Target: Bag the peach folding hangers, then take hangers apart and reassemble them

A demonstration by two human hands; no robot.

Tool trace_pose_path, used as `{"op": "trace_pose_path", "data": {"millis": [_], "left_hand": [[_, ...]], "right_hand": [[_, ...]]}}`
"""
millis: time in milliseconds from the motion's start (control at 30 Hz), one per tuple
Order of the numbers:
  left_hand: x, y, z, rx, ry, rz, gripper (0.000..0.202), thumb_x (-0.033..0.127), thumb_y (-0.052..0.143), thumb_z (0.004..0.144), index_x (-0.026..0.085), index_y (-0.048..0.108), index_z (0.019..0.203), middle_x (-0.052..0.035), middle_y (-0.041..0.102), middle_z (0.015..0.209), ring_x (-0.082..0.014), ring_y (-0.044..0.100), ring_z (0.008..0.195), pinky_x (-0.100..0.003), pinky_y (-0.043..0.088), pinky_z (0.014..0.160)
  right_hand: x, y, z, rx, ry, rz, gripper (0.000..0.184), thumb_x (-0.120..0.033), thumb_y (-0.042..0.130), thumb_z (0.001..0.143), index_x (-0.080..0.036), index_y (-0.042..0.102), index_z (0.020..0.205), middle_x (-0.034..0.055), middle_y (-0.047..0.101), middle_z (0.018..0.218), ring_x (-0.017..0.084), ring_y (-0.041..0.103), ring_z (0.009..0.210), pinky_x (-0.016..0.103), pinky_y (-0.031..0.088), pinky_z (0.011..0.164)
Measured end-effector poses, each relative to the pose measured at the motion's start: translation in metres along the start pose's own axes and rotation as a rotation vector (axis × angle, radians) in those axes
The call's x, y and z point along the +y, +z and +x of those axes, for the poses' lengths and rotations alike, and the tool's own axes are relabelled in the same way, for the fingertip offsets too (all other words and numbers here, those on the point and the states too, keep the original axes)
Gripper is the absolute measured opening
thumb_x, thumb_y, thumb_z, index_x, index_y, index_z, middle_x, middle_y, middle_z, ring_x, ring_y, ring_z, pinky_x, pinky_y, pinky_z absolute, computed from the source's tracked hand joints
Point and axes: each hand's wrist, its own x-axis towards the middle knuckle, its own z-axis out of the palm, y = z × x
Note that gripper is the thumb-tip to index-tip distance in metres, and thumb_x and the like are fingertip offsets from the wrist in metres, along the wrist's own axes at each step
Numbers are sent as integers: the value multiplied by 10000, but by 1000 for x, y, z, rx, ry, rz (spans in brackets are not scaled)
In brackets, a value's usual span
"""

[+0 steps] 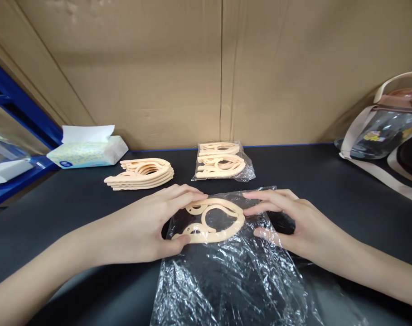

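A beige folded clothes hanger [226, 236] lies flat inside a clear plastic bag [226, 290] in front of me. My left hand [154, 222] spans the hanger's left end, thumb on the near arm and fingers on the far arm, gripping it through the film. At the hanger's rounded right end is my right hand [287, 217], its fingers stretched out and its thumb apart. An index fingertip touches the bag there, close to the hanger's edge. The bag's loose, crinkled part spreads toward me.
Stacked beige hangers [141, 174] lie at the back left, beside a tissue pack [86, 151]. Bagged hangers [221, 163] lie at the back middle. A clear water bottle [385, 131] with a strap stands at the right. Cardboard [141, 81] walls the black table's back; a blue frame [22, 108] is left.
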Motion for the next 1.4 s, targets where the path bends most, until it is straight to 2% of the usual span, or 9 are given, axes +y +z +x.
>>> {"op": "trace_pose_path", "data": {"millis": [167,300,633,867,1167,1300,1400], "left_hand": [[-4,2,0,-27,-31,2,576,420,611,883,366,395,1415,15,527,1388,-218,531,1238,-335,452,1038],[-5,3,0,-7,-24,1,622,465,647,852,355,409,1415,2,544,1372,-235,548,1218,-333,469,1006],[-4,4,0,2,-23,3,645,378,671,834,359,398,1418,0,560,1336,-226,570,1171,-330,480,973],[-5,4,0,28,-29,-17,674,369,682,817,321,420,1436,-24,583,1319,-239,587,1150,-331,490,955],[-3,4,0,18,-18,-10,689,355,681,818,315,397,1444,-30,570,1337,-249,577,1176,-348,494,972],[-1,4,-1,15,-25,1,690,348,670,828,301,380,1452,-35,534,1395,-250,546,1234,-358,469,1027],[0,3,0,3,-2,18,672,320,660,834,329,385,1447,-20,470,1472,-248,484,1317,-384,414,1100]], "right_hand": [[1,-1,1,-35,-41,9,577,-288,651,858,-436,430,1370,-94,718,1189,227,514,1263,498,402,1057],[-1,-1,2,-60,-58,7,592,-267,651,859,-426,421,1382,-86,710,1198,221,511,1265,490,411,1056],[0,-3,0,-107,-129,27,621,-290,657,875,-450,367,1400,-92,671,1260,192,508,1261,451,435,1042],[-1,-4,1,-130,-125,21,560,-305,652,876,-396,439,1386,-34,651,1298,221,507,1273,482,432,1048],[-3,-4,1,-140,-105,31,526,-275,646,867,-362,489,1362,-17,646,1311,231,511,1282,494,429,1062],[-3,-3,1,-124,-100,29,539,-258,636,873,-363,470,1375,-23,663,1289,228,513,1281,493,430,1062],[-3,-2,1,-101,-94,26,532,-255,617,886,-342,456,1386,-21,690,1248,234,518,1277,500,431,1055]]}}
